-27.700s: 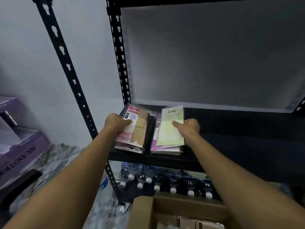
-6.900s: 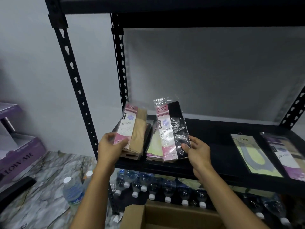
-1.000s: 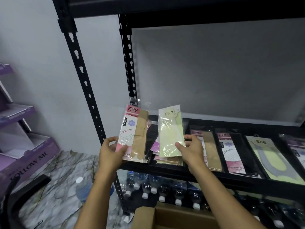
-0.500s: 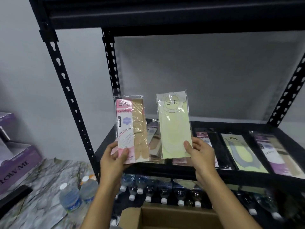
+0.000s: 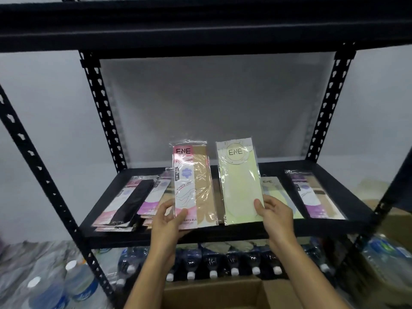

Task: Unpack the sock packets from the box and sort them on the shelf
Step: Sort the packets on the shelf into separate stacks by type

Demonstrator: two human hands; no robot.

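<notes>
Left hand (image 5: 166,216) grips the pink-and-beige sock packet (image 5: 194,186) upright, right hand (image 5: 275,211) pinches the pale green packet (image 5: 240,181) upright beside it, both above the black shelf (image 5: 223,233), more packets (image 5: 127,201) lying flat, box (image 5: 211,293) below.

A black shelf (image 5: 223,234) carries sock packets lying flat in a row; at its front left corner sits a stack topped by a pink packet (image 5: 131,201) with a black sock; just beside it, a second stack topped in purple (image 5: 151,197); mid-shelf, beige packets (image 5: 215,197), mostly hidden; toward the right, a yellow packet (image 5: 270,186); near the right edge, a purple packet (image 5: 312,192), apart from the yellow one.
</notes>
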